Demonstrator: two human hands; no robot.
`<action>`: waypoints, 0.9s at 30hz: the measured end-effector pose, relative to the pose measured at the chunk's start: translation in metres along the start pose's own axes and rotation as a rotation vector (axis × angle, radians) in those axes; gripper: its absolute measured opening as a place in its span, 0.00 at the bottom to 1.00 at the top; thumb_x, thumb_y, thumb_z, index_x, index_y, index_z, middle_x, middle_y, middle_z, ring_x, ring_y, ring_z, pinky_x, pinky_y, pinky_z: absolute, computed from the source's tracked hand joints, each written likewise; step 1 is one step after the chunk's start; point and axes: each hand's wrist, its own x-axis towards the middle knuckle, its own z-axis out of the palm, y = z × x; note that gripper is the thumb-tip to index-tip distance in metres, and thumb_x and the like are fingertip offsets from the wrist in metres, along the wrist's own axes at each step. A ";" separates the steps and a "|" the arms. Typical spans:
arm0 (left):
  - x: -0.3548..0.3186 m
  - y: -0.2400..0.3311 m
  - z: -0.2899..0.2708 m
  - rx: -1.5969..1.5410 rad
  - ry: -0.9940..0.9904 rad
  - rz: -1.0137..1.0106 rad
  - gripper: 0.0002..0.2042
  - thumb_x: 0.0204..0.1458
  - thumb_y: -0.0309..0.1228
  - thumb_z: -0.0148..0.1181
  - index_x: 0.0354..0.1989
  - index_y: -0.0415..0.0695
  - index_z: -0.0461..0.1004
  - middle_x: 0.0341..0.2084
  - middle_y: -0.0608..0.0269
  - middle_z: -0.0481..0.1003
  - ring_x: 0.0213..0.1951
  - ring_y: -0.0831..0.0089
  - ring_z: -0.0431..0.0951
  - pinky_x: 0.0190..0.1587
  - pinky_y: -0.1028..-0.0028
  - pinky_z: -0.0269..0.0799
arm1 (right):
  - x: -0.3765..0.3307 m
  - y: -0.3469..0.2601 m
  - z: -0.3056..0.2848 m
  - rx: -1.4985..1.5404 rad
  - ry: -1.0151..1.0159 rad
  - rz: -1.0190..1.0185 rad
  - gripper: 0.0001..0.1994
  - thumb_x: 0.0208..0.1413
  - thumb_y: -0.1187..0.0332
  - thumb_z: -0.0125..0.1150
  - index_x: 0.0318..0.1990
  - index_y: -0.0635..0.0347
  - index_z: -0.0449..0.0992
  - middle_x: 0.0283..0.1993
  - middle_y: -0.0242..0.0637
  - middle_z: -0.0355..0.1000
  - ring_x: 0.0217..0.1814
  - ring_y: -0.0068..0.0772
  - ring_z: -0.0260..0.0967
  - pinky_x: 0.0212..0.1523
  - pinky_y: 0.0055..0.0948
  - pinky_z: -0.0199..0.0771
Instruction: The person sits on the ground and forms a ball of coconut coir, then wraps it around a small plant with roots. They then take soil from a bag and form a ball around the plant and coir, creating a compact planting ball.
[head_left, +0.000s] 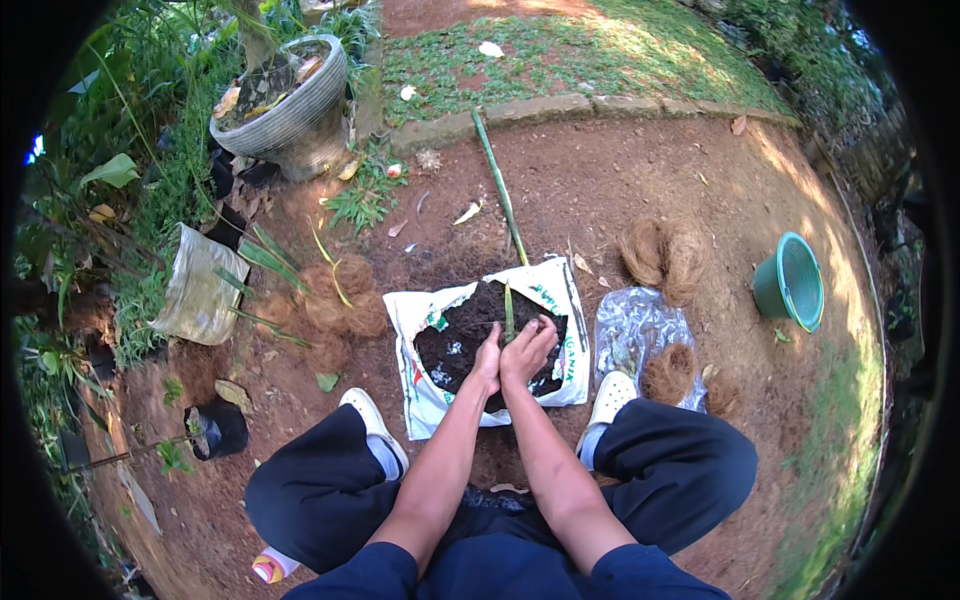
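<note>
The left hand (487,359) and right hand (529,348) meet around the base of the green shoot (508,304); I cannot tell whether either grips it. Dark soil (452,342) in a white sack (424,418) surrounds them.

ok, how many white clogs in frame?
2. Left clog: on the person's left foot, left of the white soil bag. Right clog: on the right foot, right of that bag. No others visible; foliage could hide some.

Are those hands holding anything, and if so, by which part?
The left hand and right hand cup around the lower part of a green plant, over dark soil; whether they actually grip it cannot be told.
</note>
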 end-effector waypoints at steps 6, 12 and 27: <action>0.004 -0.006 -0.003 0.120 0.072 0.113 0.19 0.64 0.46 0.43 0.35 0.45 0.74 0.32 0.62 0.75 0.35 0.71 0.75 0.40 0.70 0.73 | -0.006 -0.006 -0.004 -0.086 0.069 0.024 0.21 0.64 0.51 0.42 0.55 0.55 0.64 0.56 0.46 0.63 0.61 0.53 0.60 0.56 0.55 0.56; 0.013 -0.002 0.000 0.141 0.204 0.245 0.18 0.64 0.44 0.43 0.28 0.46 0.72 0.24 0.66 0.71 0.28 0.75 0.72 0.34 0.71 0.70 | 0.004 0.004 0.011 -0.009 -0.075 0.005 0.21 0.64 0.48 0.43 0.53 0.54 0.66 0.55 0.44 0.64 0.61 0.49 0.60 0.55 0.54 0.57; 0.003 0.031 -0.083 -0.140 0.237 0.071 0.27 0.61 0.59 0.39 0.25 0.48 0.69 0.19 0.65 0.71 0.22 0.71 0.71 0.26 0.68 0.69 | 0.052 0.026 0.048 -0.213 -0.439 -0.425 0.16 0.52 0.69 0.64 0.48 0.63 0.75 0.52 0.49 0.73 0.55 0.47 0.70 0.59 0.39 0.68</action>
